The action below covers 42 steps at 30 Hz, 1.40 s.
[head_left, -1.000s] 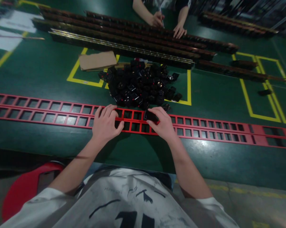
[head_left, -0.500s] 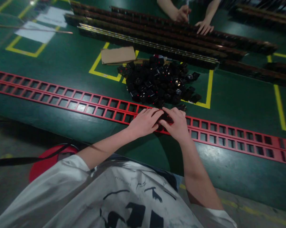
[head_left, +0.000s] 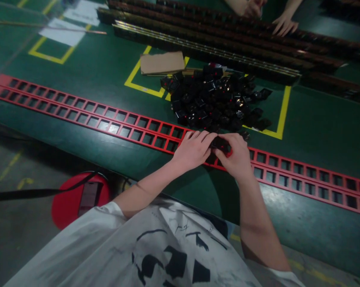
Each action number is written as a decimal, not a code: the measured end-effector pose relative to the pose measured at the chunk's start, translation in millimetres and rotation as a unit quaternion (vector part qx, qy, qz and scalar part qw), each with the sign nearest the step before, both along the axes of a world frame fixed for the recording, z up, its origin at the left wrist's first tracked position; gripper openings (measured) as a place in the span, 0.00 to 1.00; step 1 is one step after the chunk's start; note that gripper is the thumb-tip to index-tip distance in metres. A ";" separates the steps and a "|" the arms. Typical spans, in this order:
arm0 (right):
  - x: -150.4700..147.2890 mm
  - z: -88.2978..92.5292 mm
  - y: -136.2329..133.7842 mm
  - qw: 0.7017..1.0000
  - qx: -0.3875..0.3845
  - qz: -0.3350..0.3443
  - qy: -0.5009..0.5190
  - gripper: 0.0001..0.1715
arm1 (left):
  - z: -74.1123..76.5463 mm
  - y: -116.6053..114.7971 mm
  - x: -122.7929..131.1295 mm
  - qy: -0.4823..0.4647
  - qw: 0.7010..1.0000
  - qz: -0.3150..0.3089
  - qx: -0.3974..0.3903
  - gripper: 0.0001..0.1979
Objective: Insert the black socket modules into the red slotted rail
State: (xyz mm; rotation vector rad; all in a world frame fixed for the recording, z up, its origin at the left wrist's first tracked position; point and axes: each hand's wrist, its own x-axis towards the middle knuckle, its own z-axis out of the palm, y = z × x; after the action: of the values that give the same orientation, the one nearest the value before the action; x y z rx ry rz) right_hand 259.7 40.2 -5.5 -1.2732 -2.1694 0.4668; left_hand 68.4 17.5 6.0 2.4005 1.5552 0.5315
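A long red rack (head_left: pixel 130 125) with two rows of square openings lies across the table in front of me. At its middle, my left hand (head_left: pixel 194 150) and my right hand (head_left: pixel 237 154) come together over a small black block (head_left: pixel 221 145). The right thumb and fingers close around the block from the right. My left fingers are bent against its left side, their tips partly hidden. The block is at the rack's openings; how far it sits in one cannot be seen. Just beyond the hands is a heap of similar black blocks (head_left: pixel 210 97), some with red spots.
Long dark strips (head_left: pixel 204 44) lie across the back, where another person's hands (head_left: pixel 284 24) rest. A cardboard piece (head_left: pixel 162 63) lies left of the heap. White papers (head_left: pixel 63 32) and a thin rod (head_left: pixel 87 31) are far left. A red stool (head_left: pixel 68 199) holds a phone-like object.
The view has shifted, so the table's contents appear farther right. My hands stay together at the rack, and the black block between them shows more clearly. The other person's hands remain at the dark strips.
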 end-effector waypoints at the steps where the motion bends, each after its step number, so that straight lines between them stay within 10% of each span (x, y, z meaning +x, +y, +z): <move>1: -0.1 -0.1 -0.4 1.000 0.003 0.000 -0.002 0.22 | -0.2 -0.2 -0.6 0.001 1.000 -0.003 0.001 0.22; 42: -0.7 3.0 -5.0 1.000 0.004 -0.005 0.005 0.23 | -2.1 -1.3 0.3 0.023 1.000 0.019 0.004 0.22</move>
State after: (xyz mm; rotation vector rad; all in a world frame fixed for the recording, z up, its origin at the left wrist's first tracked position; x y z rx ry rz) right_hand 259.0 35.2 -2.4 -1.2749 -2.1541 0.4597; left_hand 68.7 16.3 3.8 2.4118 1.6229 0.4937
